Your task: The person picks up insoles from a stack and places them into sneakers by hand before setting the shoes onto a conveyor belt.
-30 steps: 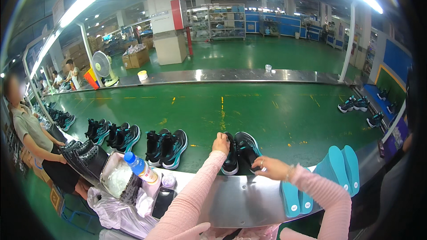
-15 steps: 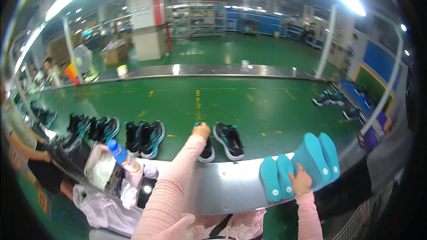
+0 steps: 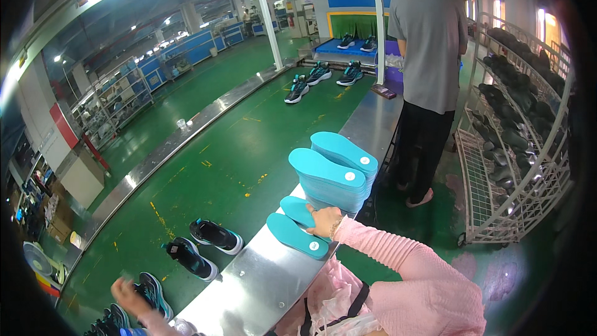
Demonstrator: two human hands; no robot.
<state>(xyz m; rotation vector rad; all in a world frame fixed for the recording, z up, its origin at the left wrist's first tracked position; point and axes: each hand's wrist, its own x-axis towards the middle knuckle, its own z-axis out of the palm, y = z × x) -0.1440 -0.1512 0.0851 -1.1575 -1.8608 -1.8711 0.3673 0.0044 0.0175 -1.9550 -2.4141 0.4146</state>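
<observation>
My right hand (image 3: 324, 220) is closed on the heel end of a teal insole (image 3: 296, 208) in a low pile on the metal ledge. Another teal insole (image 3: 297, 236) lies right beside it, a white round sticker on its heel. Two taller stacks of teal insoles (image 3: 326, 171) stand just beyond my hand. My left hand (image 3: 129, 295) is smeared by motion at the lower left, near a black and teal sneaker (image 3: 155, 295) on the green belt; its fingers do not show clearly. Two black sneakers (image 3: 189, 258) (image 3: 216, 236) stand on the belt between my hands, by the ledge.
Farther along the green belt (image 3: 249, 143) are several sneakers (image 3: 318, 73), before a blue machine opening (image 3: 351, 43). A person in a grey shirt (image 3: 429, 43) stands with their back to me beyond the insoles. At the right is a wheeled wire rack (image 3: 516, 149) full of dark shoe-shaped pieces.
The view has swung to the right, bringing the person and rack into sight. My left hand has left the sneaker it was touching and moved left. My right hand stays at the low insoles.
</observation>
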